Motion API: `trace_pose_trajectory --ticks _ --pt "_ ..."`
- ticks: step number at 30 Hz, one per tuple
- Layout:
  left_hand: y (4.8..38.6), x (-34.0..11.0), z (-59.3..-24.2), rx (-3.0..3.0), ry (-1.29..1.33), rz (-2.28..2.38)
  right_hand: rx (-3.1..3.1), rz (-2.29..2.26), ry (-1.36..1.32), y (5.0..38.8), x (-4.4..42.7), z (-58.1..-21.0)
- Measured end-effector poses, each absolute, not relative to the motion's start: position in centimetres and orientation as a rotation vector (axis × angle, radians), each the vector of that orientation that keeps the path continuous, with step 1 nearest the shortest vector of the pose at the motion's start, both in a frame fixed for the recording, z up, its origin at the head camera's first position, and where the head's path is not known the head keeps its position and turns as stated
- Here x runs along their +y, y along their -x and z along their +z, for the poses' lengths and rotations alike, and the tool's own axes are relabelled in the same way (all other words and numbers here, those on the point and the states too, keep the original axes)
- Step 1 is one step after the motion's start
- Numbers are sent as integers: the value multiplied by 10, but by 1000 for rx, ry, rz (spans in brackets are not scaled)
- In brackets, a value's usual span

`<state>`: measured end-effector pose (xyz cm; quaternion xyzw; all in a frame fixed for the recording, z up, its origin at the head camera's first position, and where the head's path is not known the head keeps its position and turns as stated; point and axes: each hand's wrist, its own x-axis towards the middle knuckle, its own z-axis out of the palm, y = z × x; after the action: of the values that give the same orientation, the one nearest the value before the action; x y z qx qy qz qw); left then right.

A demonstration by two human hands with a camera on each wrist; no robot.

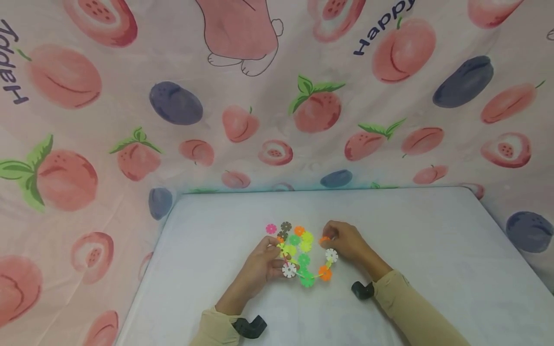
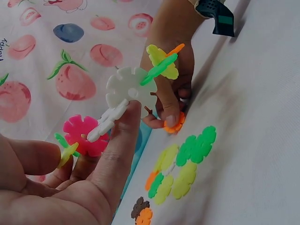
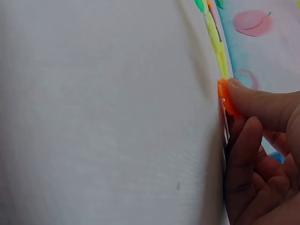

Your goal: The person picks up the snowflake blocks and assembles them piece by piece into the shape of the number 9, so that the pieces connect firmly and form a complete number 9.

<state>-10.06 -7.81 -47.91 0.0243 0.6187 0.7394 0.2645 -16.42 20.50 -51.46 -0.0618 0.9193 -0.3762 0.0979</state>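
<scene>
My left hand (image 1: pixel 265 262) holds a chain of slotted flower-shaped plastic discs, its thumb and fingers pinching a yellow disc (image 2: pixel 69 154) near one end. Along the chain come a pink disc (image 2: pixel 84 133), white discs (image 2: pixel 123 89), a green disc (image 2: pixel 159 69) and more in yellow and orange. The chain curves above the table toward my right hand (image 1: pixel 348 241). Between right thumb and finger is a single orange disc (image 3: pixel 223 96), held low by the tabletop. It looks separate from the chain in the left wrist view.
Loose discs lie flat on the white table (image 1: pixel 207 226): yellow ones (image 1: pixel 307 238), green ones (image 2: pixel 197 144), an orange one (image 1: pixel 299 230), a pink one (image 1: pixel 270 228) and dark grey ones (image 1: pixel 286 226). A fruit-printed cloth (image 1: pixel 259 91) hangs behind the table and down its left side.
</scene>
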Motion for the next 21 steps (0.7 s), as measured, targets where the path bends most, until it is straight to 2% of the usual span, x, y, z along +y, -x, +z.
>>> trace_pose_trajectory --ticks 21 --pt "102 -78 -481 1726 -111 1963 2535 -1322 192 156 209 -507"
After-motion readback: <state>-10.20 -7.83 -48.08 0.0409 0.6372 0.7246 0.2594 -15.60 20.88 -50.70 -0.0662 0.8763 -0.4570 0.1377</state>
